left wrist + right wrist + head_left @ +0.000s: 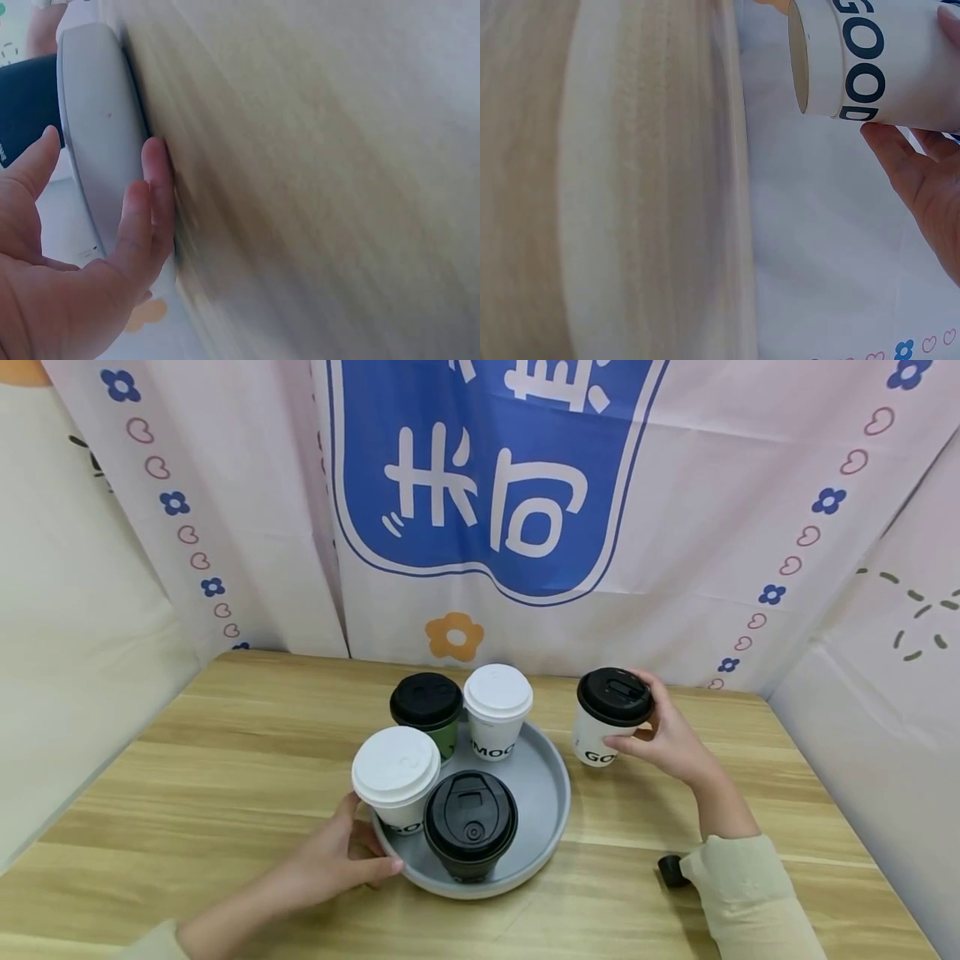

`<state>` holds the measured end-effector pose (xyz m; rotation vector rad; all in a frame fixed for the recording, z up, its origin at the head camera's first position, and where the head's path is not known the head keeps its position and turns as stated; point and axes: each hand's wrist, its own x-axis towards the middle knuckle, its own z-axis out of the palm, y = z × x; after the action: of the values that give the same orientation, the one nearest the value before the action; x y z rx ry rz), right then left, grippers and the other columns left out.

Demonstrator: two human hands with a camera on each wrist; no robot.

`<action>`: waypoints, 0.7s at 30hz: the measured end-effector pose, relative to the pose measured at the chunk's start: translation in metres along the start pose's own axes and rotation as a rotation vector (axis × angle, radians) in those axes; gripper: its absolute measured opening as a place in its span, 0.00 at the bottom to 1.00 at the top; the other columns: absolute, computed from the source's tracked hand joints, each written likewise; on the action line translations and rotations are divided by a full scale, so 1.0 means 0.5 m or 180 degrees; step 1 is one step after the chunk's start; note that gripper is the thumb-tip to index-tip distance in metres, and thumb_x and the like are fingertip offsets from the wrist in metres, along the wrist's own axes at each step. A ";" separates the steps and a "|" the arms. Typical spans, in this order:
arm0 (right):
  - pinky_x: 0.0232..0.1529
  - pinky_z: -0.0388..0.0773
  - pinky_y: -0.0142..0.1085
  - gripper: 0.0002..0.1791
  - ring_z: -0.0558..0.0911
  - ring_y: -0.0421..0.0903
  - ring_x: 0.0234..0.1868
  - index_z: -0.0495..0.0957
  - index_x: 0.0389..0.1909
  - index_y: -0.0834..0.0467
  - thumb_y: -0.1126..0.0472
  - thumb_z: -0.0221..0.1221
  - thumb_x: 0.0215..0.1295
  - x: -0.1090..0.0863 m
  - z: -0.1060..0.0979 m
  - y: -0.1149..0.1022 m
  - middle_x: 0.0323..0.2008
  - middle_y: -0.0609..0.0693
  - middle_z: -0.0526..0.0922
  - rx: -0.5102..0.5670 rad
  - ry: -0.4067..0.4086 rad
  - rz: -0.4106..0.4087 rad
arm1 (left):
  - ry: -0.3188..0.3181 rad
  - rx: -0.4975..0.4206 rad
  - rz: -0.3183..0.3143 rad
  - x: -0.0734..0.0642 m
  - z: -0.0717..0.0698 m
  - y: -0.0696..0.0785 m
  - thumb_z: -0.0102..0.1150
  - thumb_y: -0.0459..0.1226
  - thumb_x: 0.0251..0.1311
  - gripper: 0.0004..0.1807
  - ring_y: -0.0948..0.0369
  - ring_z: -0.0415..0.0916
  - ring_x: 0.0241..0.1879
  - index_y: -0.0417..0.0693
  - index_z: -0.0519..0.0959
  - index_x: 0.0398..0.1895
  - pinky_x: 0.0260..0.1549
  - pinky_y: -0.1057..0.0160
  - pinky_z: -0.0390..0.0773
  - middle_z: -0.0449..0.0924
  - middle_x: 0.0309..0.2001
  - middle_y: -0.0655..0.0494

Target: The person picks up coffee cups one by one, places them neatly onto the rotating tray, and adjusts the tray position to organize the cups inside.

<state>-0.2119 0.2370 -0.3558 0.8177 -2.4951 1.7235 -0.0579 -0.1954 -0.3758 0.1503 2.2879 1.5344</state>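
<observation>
My right hand [671, 739] grips a white paper cup [592, 739] with a black lid, to the right of the round grey tray [555, 852]. In the right wrist view the cup [922, 67] shows its bottom rim and the printed word GOOD, raised above the tabletop. My left hand [337, 860] holds the tray's near-left edge, thumb at the rim and fingers along the outer wall [101, 127]. Standing on the tray are a white-lidded cup [396, 768] close to that hand, a dark cup with a black lid [471, 818], a green cup [438, 714] and another white-lidded cup [497, 702].
The wooden table [225, 777] meets a printed curtain [712, 527] along its back edge, and pale cloth hangs at both sides. A small black object [672, 871] is by the right sleeve [750, 893].
</observation>
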 end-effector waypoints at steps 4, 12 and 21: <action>0.45 0.85 0.33 0.52 0.79 0.34 0.54 0.50 0.75 0.50 0.74 0.68 0.56 -0.001 -0.003 -0.002 0.61 0.37 0.71 0.0011 0.0018 0.0010 | 0.0069 -0.0003 0.0048 0.006 0.006 -0.001 0.73 0.39 0.54 0.63 0.54 0.82 0.31 0.35 0.31 0.75 0.28 0.60 0.85 0.79 0.38 0.42; 0.46 0.85 0.33 0.51 0.79 0.34 0.54 0.49 0.75 0.50 0.75 0.67 0.56 0.001 -0.007 -0.005 0.61 0.37 0.71 0.0010 0.0018 -0.0014 | 0.0103 0.0045 0.0047 0.010 0.001 0.001 0.75 0.39 0.52 0.65 0.55 0.82 0.34 0.35 0.32 0.76 0.33 0.64 0.84 0.80 0.39 0.42; 0.45 0.85 0.32 0.52 0.79 0.34 0.54 0.49 0.75 0.51 0.75 0.67 0.55 -0.003 -0.008 -0.009 0.61 0.36 0.72 0.0023 0.0035 -0.0055 | -0.0015 0.0052 0.0285 0.023 -0.019 -0.013 0.74 0.37 0.53 0.63 0.55 0.82 0.35 0.33 0.33 0.76 0.34 0.66 0.84 0.80 0.36 0.43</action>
<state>-0.2097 0.2399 -0.3510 0.8255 -2.4687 1.7278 -0.0711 -0.2027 -0.3814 0.2639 2.3192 1.5572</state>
